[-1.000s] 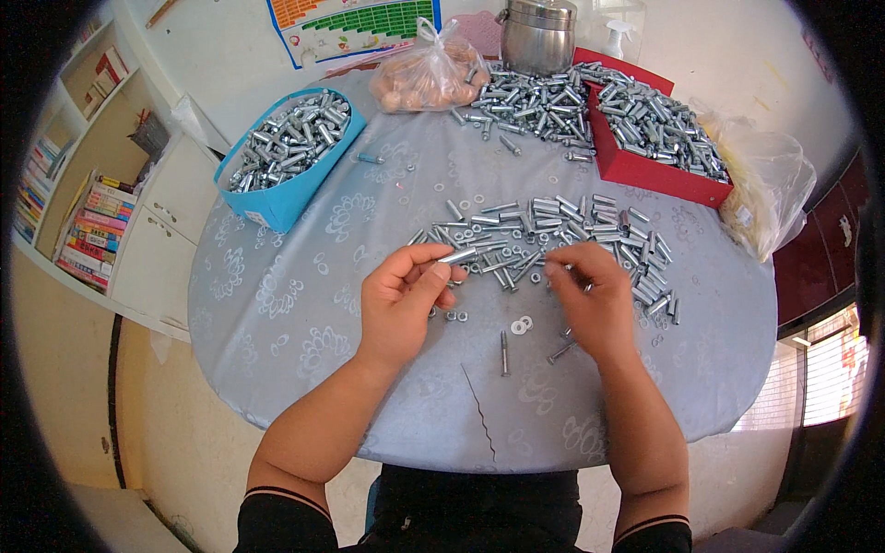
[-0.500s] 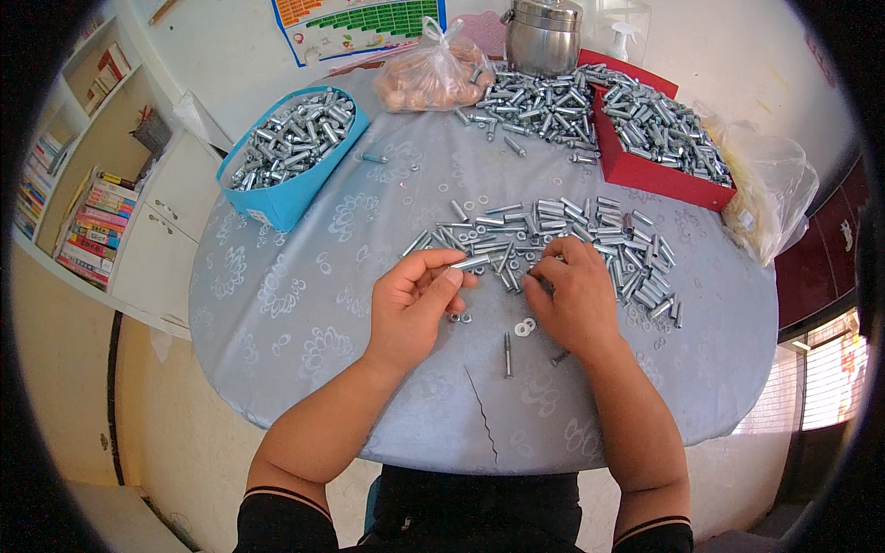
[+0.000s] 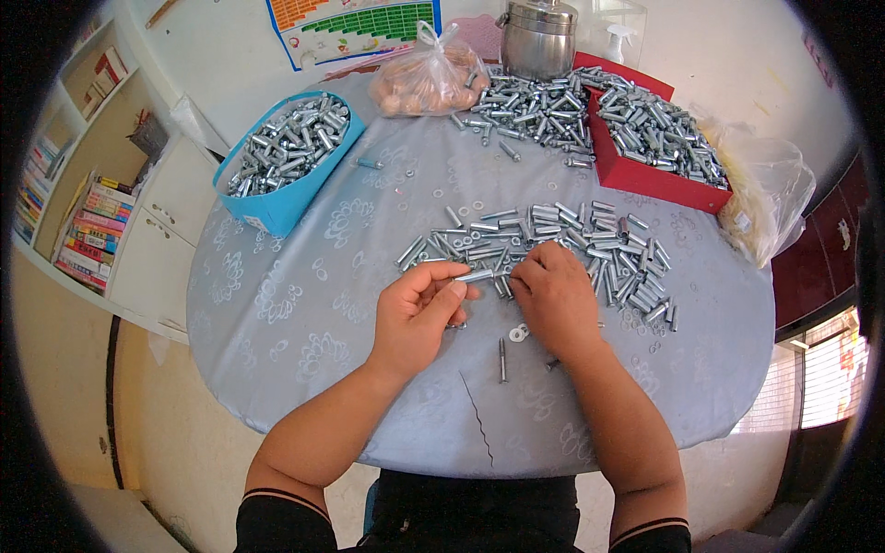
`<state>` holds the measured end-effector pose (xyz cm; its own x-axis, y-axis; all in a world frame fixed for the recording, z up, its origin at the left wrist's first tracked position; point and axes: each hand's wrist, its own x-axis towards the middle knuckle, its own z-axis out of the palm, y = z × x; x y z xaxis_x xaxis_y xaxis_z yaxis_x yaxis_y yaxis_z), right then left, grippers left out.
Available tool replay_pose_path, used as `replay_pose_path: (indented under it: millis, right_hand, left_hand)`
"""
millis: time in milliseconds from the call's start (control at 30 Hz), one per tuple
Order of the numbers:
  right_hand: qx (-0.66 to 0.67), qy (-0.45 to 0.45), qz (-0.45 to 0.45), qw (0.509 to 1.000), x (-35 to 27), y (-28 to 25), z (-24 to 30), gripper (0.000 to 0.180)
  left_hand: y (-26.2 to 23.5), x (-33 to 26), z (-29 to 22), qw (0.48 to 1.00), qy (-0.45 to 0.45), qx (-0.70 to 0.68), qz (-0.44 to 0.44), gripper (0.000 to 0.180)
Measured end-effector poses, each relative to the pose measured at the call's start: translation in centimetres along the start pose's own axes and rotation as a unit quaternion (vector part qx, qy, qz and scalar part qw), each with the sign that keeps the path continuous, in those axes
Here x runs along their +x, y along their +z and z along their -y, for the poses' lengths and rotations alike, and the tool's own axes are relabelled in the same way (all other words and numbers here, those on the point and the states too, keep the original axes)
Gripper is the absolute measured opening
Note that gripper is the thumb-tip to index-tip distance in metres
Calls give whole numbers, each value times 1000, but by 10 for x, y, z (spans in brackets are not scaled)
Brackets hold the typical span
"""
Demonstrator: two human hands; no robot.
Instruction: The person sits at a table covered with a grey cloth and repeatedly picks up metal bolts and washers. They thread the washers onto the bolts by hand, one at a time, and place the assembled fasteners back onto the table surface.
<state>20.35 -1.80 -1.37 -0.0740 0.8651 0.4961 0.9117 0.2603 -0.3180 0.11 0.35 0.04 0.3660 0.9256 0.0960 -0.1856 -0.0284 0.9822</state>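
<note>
My left hand [image 3: 412, 313] pinches a silvery expansion bolt [image 3: 475, 276] between thumb and fingers, with its far end pointing right. Close beside that end, my right hand [image 3: 556, 297] is bent down over the near edge of a loose pile of metal sleeves [image 3: 604, 244]. Its fingers are closed together, and their tips and anything in them are hidden. Small nuts and washers lie among the sleeves. Below the right hand are a couple of flat washers [image 3: 518, 333], a single long bolt [image 3: 503, 360] and another bolt [image 3: 553, 364] partly covered by the wrist.
A blue box [image 3: 286, 217] full of expansion bolts stands at the left. Far right is a red box [image 3: 659, 184], with more bolts heaped beside it. A bag of round brown items [image 3: 429, 83], a steel pot [image 3: 539, 41] and a clear plastic bag [image 3: 765, 198] line the table's back.
My right hand has shifted left over the pile, closer to the expansion bolt. My left hand keeps its pinch on the expansion bolt, almost in place.
</note>
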Motion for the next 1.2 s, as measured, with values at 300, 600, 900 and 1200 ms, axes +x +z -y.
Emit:
replay_pose_path:
  millis: [300, 600, 900, 1200]
  right_hand:
    - [402, 212, -50, 889, -7, -5, 15, 8]
    - [512, 261, 14, 819, -9, -9, 18, 10]
    - [516, 249, 4, 819, -6, -16, 13, 13]
    - [105, 3, -52, 993, 3, -11, -5, 14]
  left_hand:
    - [0, 0, -1, 1000, -20, 10, -5, 22]
    - [1, -1, -1, 999, -31, -5, 13, 22]
    - [2, 0, -5, 998, -46, -21, 27, 22]
    - [-1, 2, -5, 999, -20, -30, -3, 22]
